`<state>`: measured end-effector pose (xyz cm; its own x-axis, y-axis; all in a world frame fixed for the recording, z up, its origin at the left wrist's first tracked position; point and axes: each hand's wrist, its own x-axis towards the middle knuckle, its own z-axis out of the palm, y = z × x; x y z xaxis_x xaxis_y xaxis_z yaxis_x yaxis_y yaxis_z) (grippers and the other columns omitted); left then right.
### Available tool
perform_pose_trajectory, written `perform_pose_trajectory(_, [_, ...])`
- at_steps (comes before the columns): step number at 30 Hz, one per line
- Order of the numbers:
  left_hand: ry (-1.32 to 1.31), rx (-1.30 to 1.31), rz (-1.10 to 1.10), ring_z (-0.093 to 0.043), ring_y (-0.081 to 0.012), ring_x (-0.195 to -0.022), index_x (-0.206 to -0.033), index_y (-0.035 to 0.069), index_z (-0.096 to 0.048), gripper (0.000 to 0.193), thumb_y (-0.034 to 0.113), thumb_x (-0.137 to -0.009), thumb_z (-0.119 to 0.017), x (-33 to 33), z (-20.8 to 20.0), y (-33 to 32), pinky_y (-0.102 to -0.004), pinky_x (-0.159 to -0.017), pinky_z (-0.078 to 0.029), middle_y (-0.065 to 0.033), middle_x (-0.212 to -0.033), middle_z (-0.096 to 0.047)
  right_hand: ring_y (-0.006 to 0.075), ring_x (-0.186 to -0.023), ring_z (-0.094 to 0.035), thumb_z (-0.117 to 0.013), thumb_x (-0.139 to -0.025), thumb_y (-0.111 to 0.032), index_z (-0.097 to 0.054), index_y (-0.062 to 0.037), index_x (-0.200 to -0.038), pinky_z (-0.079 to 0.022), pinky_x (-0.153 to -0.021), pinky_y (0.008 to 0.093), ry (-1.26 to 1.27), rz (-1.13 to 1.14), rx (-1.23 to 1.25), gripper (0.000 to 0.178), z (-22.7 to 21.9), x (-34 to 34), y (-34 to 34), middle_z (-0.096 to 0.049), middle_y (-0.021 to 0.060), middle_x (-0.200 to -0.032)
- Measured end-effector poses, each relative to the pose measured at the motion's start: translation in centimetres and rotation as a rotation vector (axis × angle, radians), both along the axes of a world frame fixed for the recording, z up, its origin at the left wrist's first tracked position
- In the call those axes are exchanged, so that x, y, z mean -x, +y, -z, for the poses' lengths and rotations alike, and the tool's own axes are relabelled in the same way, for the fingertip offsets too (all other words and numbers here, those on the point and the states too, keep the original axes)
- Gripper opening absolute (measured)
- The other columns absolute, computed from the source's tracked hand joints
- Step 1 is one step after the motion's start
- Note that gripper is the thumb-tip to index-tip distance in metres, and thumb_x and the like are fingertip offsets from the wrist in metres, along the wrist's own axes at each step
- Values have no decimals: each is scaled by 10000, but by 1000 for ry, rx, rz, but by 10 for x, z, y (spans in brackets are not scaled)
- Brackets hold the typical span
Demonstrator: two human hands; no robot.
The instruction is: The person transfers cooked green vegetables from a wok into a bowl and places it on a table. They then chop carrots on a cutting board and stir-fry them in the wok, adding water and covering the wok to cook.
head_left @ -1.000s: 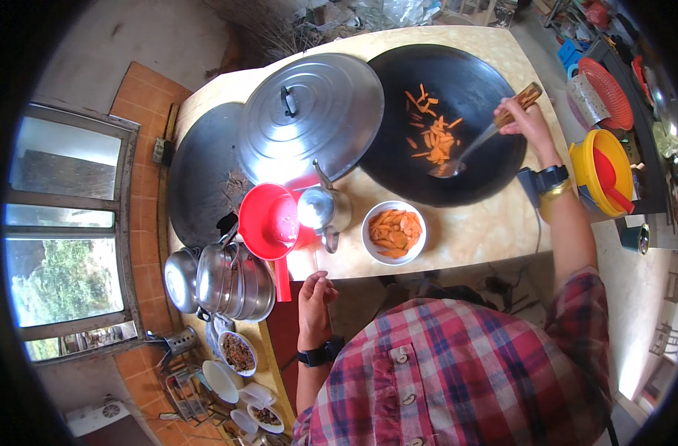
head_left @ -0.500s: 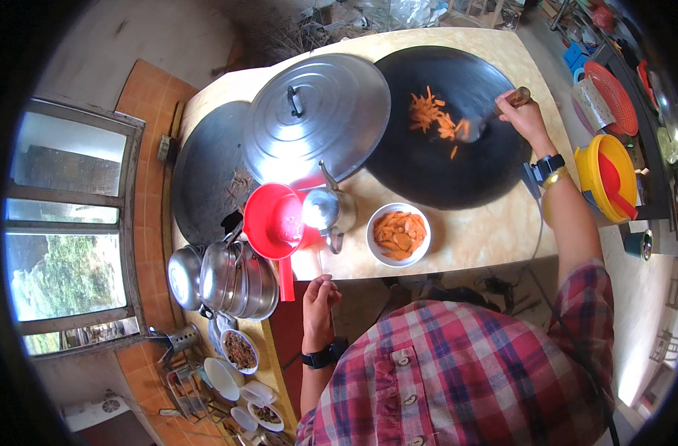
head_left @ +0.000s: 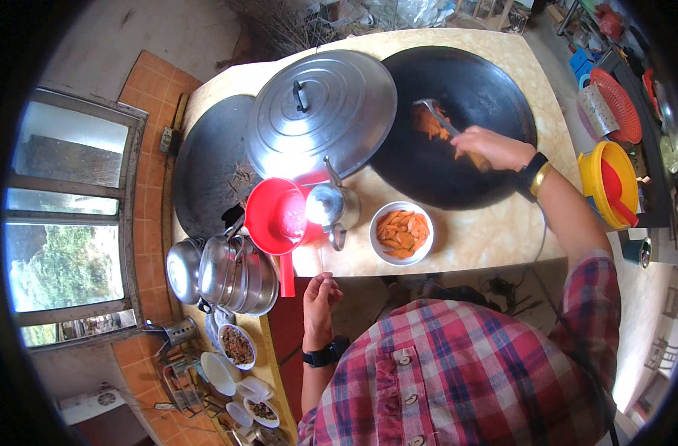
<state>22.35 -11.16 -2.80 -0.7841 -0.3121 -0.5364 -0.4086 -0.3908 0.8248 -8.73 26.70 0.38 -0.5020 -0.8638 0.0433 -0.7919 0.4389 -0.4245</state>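
Observation:
My right hand (head_left: pixel 495 147) grips the wooden handle of a metal spatula (head_left: pixel 444 123) over the large black wok (head_left: pixel 495 85). The spatula's blade is among orange carrot strips (head_left: pixel 431 132) on the wok's far left side, hiding some of them. In front of the wok stands a white bowl (head_left: pixel 384 258) filled with more sliced carrot (head_left: pixel 404 232). Below the counter's front edge, left of the bowl, hangs my left hand (head_left: pixel 320 303). Its fingers are loosely curled together, and no object shows in them.
A big metal lid (head_left: pixel 331 111) covers part of a second dark wok (head_left: pixel 205 163) at left. Near it are a red dipper (head_left: pixel 268 215), a metal kettle (head_left: pixel 335 204) and stacked metal pots (head_left: pixel 239 275). A yellow bucket (head_left: pixel 595 175) stands to the right.
My right hand has moved left and nearer with the spatula, its blade now at the far side of the carrot strips. The strips are more gathered. My left hand stays put.

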Motion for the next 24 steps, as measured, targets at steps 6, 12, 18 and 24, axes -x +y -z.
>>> perform_pose_trajectory(6, [14, -12, 15, -516, -96, -642, -1016, 37, -562, 157, 146, -911, -524, 7, 4, 1, -212, -606, -433, -8, -749, -539, 168, -895, -596, -602, -760, -5, -596, -24, -970, -458, -792, 273, -253, 329, 286, 211, -22, -4, 17, -615, 85, -998])
perform_pose_trajectory(12, [16, -26, 45, -517, -95, -645, -1020, 36, -562, 160, 143, -908, -523, 15, 7, 4, -215, -614, -439, -9, -753, -541, 149, -798, -619, -589, -860, -152, -590, -33, -941, -538, -663, 243, -577, 887, 905, 143, 7, 8, 30, -616, 72, -907])
perform_pose_trajectory(18, [13, -11, 83, -520, -98, -652, -1028, 37, -558, 167, 147, -912, -512, 23, 7, 5, -226, -633, -447, -9, -761, -541, 164, -699, -639, -556, -887, -190, -582, -31, -939, -542, -621, 241, -535, 1030, 986, 169, 15, -18, 59, -620, 86, -902])
perform_pose_trajectory(24, [0, 2, 135, -528, -102, -664, -1039, 42, -551, 171, 149, -915, -504, 36, 5, 12, -225, -641, -449, -9, -772, -538, 140, -669, -631, -570, -874, -205, -593, -36, -887, -533, -599, 230, -312, 1084, 880, 171, -8, -27, 68, -621, 59, -851])
